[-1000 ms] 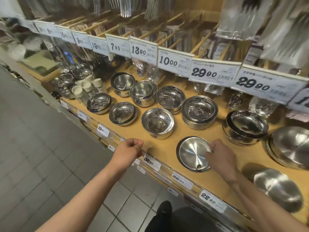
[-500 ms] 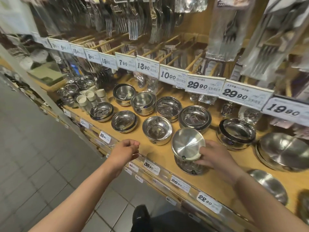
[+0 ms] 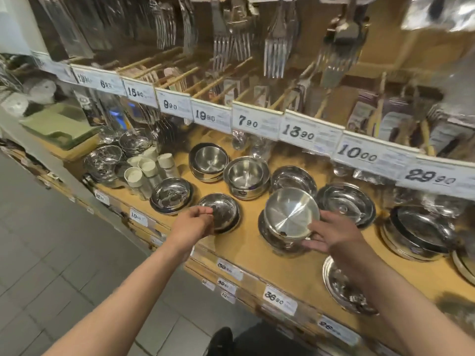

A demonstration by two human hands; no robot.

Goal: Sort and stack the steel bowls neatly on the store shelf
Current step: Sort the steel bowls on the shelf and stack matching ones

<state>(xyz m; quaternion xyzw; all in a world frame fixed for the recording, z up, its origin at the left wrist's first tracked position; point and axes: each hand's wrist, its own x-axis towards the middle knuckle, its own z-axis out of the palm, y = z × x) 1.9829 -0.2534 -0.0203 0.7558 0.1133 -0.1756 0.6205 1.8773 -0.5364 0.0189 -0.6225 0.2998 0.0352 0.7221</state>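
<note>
Head view showed wooden shelf point(image 3: 257, 255) from above. Nearest, right hand point(image 3: 334, 233) gripped tilted steel bowl point(image 3: 291, 213) by rim, fingers curled under its right edge, bowl held just above another bowl point(image 3: 275, 240) on shelf. Left hand point(image 3: 191, 223) pinched near rim of small bowl point(image 3: 223, 211). Judged: thin polished steel, light, rigid, slippery; rim safest hold. Farther back, bowl stacks point(image 3: 245, 177) stood well apart.
</note>
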